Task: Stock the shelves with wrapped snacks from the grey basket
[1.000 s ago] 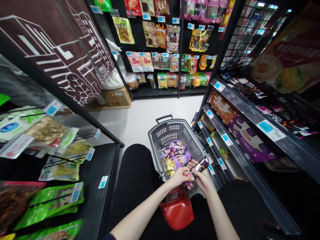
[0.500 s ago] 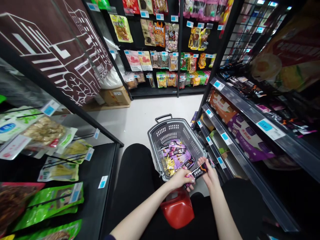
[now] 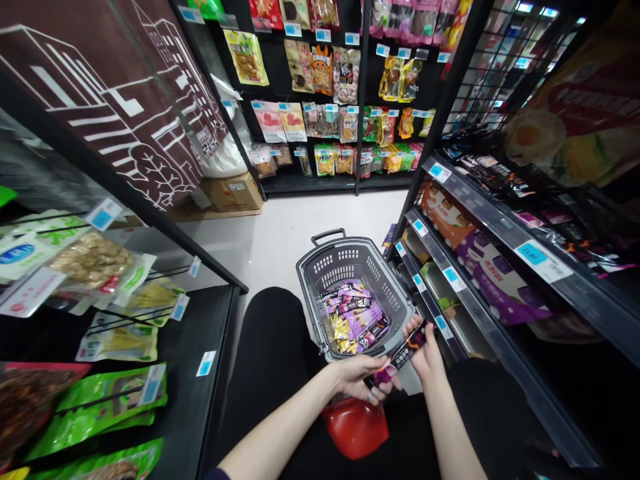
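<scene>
Between my two hands is a slim black and purple snack packet, slanting up to the right just outside the near corner of the basket. My left hand grips its lower, purple end between thumb and fingers. At the upper end, my right hand has its fingers closed round the black part. A grey shopping basket stands on the floor ahead of my knees. Inside it lies a pile of purple, black and gold snack packets. A red plastic piece sits between my legs, below my left hand.
On the right, a dark shelf holds black packets and purple boxes. Bagged snacks hang on the left rack. A back rack carries more bags. A cardboard box stands at its left on the pale floor.
Both hands have shifted slightly right and down with the snack packet, which now slants more steeply and shows more of its purple end. The basket stays in place.
</scene>
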A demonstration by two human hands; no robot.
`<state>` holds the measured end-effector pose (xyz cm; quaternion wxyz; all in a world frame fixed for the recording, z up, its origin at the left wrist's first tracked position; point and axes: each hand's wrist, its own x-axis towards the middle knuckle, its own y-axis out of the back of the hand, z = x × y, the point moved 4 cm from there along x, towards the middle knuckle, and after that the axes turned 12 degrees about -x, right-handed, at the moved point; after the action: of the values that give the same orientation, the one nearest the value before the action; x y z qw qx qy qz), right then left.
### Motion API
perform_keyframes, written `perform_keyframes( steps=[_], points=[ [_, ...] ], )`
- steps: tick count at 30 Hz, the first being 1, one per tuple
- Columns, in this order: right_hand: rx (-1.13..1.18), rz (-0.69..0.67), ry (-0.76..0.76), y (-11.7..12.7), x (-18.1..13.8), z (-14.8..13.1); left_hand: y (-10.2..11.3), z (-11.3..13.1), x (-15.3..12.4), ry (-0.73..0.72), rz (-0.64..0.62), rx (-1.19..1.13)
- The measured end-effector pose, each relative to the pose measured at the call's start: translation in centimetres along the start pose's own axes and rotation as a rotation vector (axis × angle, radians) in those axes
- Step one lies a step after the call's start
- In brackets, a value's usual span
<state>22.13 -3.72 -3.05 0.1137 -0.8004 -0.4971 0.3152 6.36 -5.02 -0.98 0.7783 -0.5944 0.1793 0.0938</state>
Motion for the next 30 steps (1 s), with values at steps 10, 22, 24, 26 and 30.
perform_keyframes(
  steps=[10,22,24,26,30],
  points=[
    [-0.254,-0.173,-0.091,-3.5,-1.6,2.9,2.6,2.3,0.8,-0.517,0.438,0.431],
    [-0.161,0.125,0.041,0.8,1.1,-0.3,2.9,2.2,-0.1,-0.281,0.297,0.469],
    [-0.138,0.129,0.051,1.1,1.3,-0.3,2.6,2.3,-0.3,-0.258,0.255,0.454],
    [-0.136,0.127,0.072,1.3,1.5,-0.4,2.6,2.7,-0.6,-0.281,0.281,0.414],
    [-0.161,0.192,0.101,2.1,1.9,-0.9,3.9,4.0,-1.1,-0.434,0.517,0.400]
  ],
)
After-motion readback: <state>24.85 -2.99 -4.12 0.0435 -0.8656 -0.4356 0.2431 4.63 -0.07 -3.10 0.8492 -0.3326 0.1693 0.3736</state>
